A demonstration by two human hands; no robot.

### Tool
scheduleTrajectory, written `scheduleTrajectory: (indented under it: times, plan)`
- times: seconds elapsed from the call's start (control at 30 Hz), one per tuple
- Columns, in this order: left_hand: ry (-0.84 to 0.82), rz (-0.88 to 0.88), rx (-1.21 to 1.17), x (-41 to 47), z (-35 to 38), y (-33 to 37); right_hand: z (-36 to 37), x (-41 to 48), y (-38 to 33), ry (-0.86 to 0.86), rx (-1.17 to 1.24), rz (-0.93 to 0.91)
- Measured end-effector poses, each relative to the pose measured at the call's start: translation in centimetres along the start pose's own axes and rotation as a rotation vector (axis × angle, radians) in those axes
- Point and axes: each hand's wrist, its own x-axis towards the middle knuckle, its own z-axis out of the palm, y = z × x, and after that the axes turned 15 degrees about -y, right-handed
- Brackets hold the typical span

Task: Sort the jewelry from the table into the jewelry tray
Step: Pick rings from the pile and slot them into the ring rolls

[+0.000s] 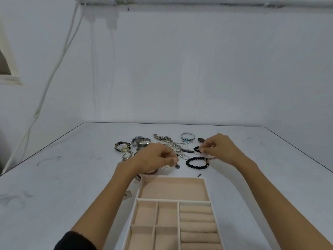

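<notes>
White table (63, 177), bare wall behind. Jewelry pile (173, 143) far side, jewelry tray (207, 188) near. Left hand (156, 156) pinches small dark piece (177, 166). Right hand (220, 147) pinches tiny piece (201, 151), maybe ring. Chains look tangled: one pull could drag others, spill bits.

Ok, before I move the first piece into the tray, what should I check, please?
1. Jewelry tray compartments free: ok, visible ones look empty.
2. Left hand grip: ok, fingers pinch a small dark piece.
3. Right hand grip: cannot tell, fingertips hide what they pinch.
4. Held piece free of the tangled chains: cannot tell.
5. Black bead bracelet uncovered, easy to take: ok.
</notes>
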Motion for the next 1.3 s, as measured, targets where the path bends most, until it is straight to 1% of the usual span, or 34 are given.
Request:
scheduleTrajectory:
  times: [0.03,0.1,0.17,0.23,0.3,0.4,0.67,0.83,0.93,1.0,1.1,1.3]
  plan:
    - [0.005,-0.008,0.07,0.9,0.1,0.2,0.2,0.6,0.3,0.048,-0.036,0.037]
    - [0.005,-0.037,0.193,2.5,0.1,0.7,0.8,1.5,0.6,0.072,-0.104,0.079]
    - [0.016,-0.08,0.325,4.1,0.2,1.5,1.3,2.1,0.5,0.051,-0.161,0.085]
    - [0.063,-0.112,0.457,5.5,0.3,1.9,1.7,2.8,0.3,0.0,-0.178,0.07]
    - [0.079,-0.133,0.525,6.6,0.5,1.8,2.1,3.4,0.1,-0.049,-0.184,0.057]
    - [0.041,-0.152,0.573,7.4,0.7,1.3,2.3,4.0,-0.2,-0.063,-0.208,0.059]
    - [0.135,-0.133,0.476,7.1,0.8,0.4,2.3,4.6,-0.2,-0.089,-0.141,0.032]
    - [0.227,-0.132,0.32,5.1,0.4,0.3,2.8,4.4,-0.5,-0.106,-0.141,0.012]
    - [0.253,-0.12,0.226,3.3,-0.1,0.8,2.8,4.3,-0.7,-0.103,-0.143,0.018]
    - [0.291,-0.108,0.167,2.2,-0.4,1.2,2.9,4.2,-1.0,-0.129,-0.158,0.022]
    - [0.35,-0.085,0.067,0.8,-0.4,1.6,3.0,4.2,-1.5,-0.179,-0.22,0.032]
    - [0.368,-0.047,-0.006,-1.0,1.2,1.6,3.7,4.0,-2.3,-0.22,-0.473,0.072]
